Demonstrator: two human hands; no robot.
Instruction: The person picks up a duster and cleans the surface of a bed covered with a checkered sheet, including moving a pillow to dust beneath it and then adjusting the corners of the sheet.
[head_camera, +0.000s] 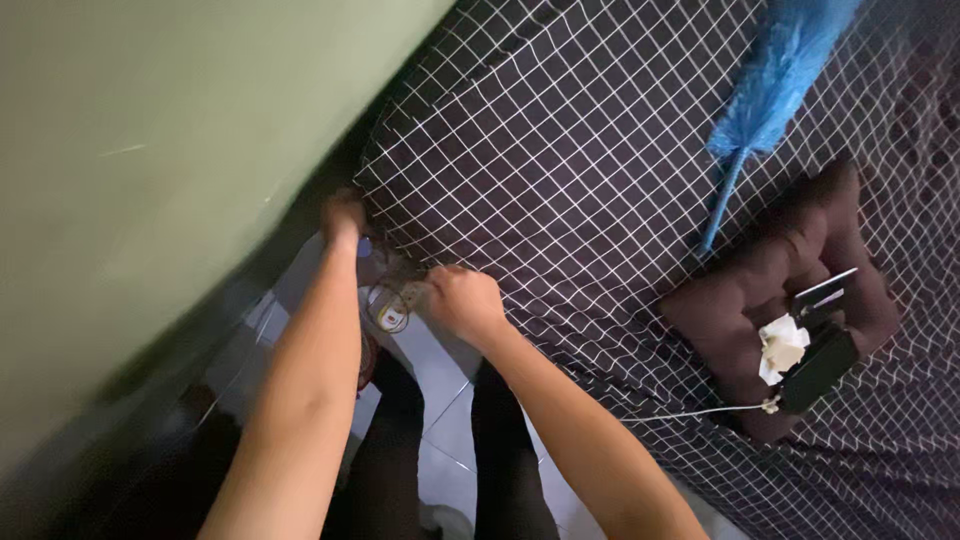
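My left hand (343, 216) reaches down into the dark gap between the green wall (150, 150) and the edge of the bed, its fingers curled around something I cannot make out. My right hand (462, 300) is closed at the mattress edge just beside a small white object with a round red and yellow mark (390, 310); whether it grips that object is unclear. The bed is covered by a dark sheet with a white grid pattern (560, 150). My legs in dark trousers (500, 450) stand on the pale tiled floor below.
A blue feather duster (770, 90) lies on the sheet at the top right. A dark maroon cushion (770, 300) carries a black device (820, 365), crumpled white tissue (782, 345) and a white cable (690, 412) trailing left.
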